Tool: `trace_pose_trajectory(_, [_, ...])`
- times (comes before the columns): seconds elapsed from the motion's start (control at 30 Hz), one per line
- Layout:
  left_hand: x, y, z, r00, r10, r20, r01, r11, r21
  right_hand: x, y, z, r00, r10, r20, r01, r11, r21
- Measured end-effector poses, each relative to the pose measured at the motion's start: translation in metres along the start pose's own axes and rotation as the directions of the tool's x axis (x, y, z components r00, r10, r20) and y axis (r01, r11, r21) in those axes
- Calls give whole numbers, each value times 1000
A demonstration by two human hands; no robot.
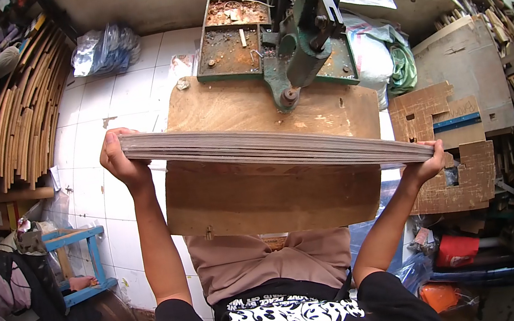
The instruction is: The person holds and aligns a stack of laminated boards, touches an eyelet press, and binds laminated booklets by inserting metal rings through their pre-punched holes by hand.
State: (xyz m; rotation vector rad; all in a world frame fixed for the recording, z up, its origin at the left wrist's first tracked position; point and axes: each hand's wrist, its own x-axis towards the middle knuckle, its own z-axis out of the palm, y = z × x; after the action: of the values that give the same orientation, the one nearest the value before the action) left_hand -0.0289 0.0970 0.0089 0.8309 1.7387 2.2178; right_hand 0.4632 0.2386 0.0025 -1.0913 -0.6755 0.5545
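Observation:
A long stack of thin grey sheets (268,148), seen edge-on, spans the space between my two hands. My left hand (122,160) is closed round its left end, with the thumb on top. At the right end, my right hand (427,162) grips the stack, its thumb also along the upper side. The stack slants down to the right above a brown wooden board (263,196) in front of my lap. Beyond it stands a green hand-operated press (304,52). What the sheets are made of, I cannot tell for certain.
A green compartment tray (230,54) with scraps and small parts lies behind the board. Many brown boards (24,110) lean at the left. A blue stool frame (77,256) stands lower left. Cut-out brown panels (455,183) and a large grey panel (465,74) are at the right.

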Motion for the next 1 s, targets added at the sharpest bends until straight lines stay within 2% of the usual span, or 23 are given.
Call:
trace_pose_trajectory(0.1, [-1, 3, 7, 998, 29, -51, -31, 999, -29, -1, 0, -1, 1000, 25, 14, -25, 1000, 14])
trace_pose_trajectory(0.4, [0, -1, 1, 1000, 22, -5, -22, 1000, 8, -6, -7, 4, 1000, -1, 16, 1, 999, -41])
trace_pose_trajectory(0.63, [-2, 3, 1, 1000, -12, -4, 12, 1000, -10, -4, -3, -1, 999, 41, 8, -41, 999, 11])
trace_pose_trajectory(0.8, [0, -3, 1, 999, 33, -23, -33, 999, 2, -1, -1, 0, 1000, -20, 19, 20, 999, -35])
trace_pose_trajectory(1.0, [1, -5, 0, 999, 43, -9, -43, 999, 5, -8, -8, 6, 1000, -8, 8, 8, 1000, -23])
